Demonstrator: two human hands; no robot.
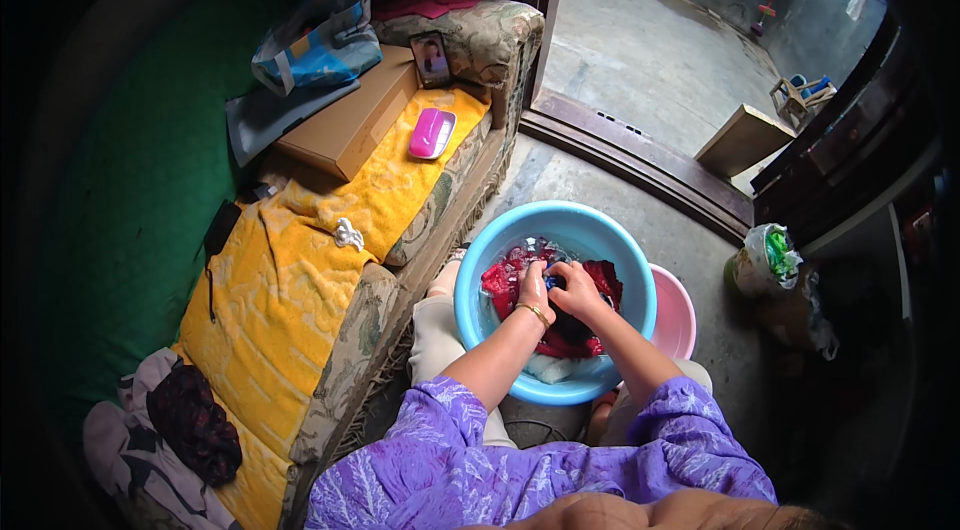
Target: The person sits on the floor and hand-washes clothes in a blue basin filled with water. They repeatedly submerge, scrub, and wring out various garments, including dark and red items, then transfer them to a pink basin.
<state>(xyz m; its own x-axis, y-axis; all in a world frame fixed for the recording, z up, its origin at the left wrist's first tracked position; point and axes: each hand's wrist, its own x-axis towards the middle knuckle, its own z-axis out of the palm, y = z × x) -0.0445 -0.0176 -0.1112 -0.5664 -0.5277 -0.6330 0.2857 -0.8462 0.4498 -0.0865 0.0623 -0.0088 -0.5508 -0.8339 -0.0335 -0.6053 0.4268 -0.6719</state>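
A light blue plastic basin (480, 230) stands before me, holding water and wet laundry. Red fabric (504, 278) lies soaked on its left side, and dark red fabric (604, 278) on its right. My left hand (535, 293), with a gold-coloured bangle at the wrist, meets my right hand (577, 291) over the middle of the basin. Between them a small bit of dark blue cloth (553, 282) shows, pinched by the fingers of both; most of it is hidden. Near the basin's front wall a pale cloth (550, 368) sits in the water.
Partly under the basin's right side is a pink basin (679, 312). To the left runs a sofa with a yellow towel cover (277, 305), bearing a cardboard box (352, 114) and a pink soap box (429, 132). A raised door sill (637, 155) lies ahead; a filled plastic bag (766, 260) stands right.
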